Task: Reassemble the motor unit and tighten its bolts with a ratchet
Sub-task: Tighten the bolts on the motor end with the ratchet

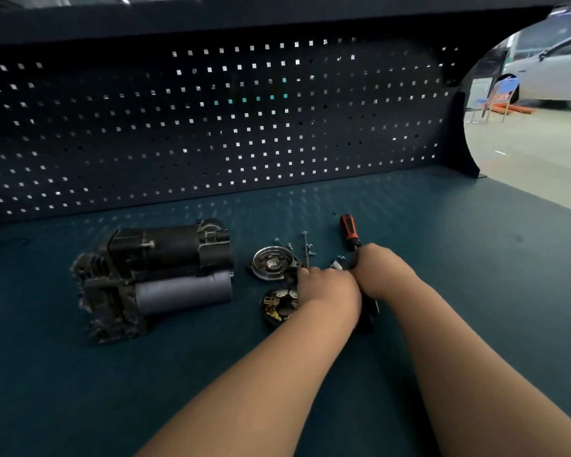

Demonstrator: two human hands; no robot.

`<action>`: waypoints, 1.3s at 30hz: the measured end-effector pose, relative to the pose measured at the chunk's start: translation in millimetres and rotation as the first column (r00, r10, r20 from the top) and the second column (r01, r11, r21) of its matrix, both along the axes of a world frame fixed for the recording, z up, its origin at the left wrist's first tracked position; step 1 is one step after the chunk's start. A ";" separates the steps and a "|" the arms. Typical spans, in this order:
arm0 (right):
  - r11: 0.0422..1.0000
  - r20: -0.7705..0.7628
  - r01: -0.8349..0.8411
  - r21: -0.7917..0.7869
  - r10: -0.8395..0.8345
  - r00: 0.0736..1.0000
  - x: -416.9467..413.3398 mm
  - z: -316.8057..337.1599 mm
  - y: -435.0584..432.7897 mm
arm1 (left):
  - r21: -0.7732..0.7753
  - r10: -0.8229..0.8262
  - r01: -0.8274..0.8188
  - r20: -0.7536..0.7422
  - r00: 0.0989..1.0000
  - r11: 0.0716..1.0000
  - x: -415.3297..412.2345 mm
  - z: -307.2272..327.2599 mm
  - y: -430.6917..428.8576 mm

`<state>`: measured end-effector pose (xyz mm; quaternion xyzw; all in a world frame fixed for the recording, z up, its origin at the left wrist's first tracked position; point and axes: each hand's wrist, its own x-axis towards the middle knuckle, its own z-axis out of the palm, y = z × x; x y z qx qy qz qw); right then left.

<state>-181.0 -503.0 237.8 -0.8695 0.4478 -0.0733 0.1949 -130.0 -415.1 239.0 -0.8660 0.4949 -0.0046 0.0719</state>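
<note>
Leftward on the table (442, 245) lies the motor unit (155, 278), its long axis running left to right, its right end facing the loose end cap (272, 263) and brush plate (277, 308). The left hand (327, 286), the nearer one, reaches between those parts, with the right hand (381, 270) just beside it. Both hide their fingers, so any grip cannot be told.
</note>
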 end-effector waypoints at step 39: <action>0.114 0.757 -0.749 0.652 -0.136 0.639 1.1 14.5 51.1 | -0.718 -0.473 -0.429 -0.689 0.549 0.549 56.6 -23.5 167.0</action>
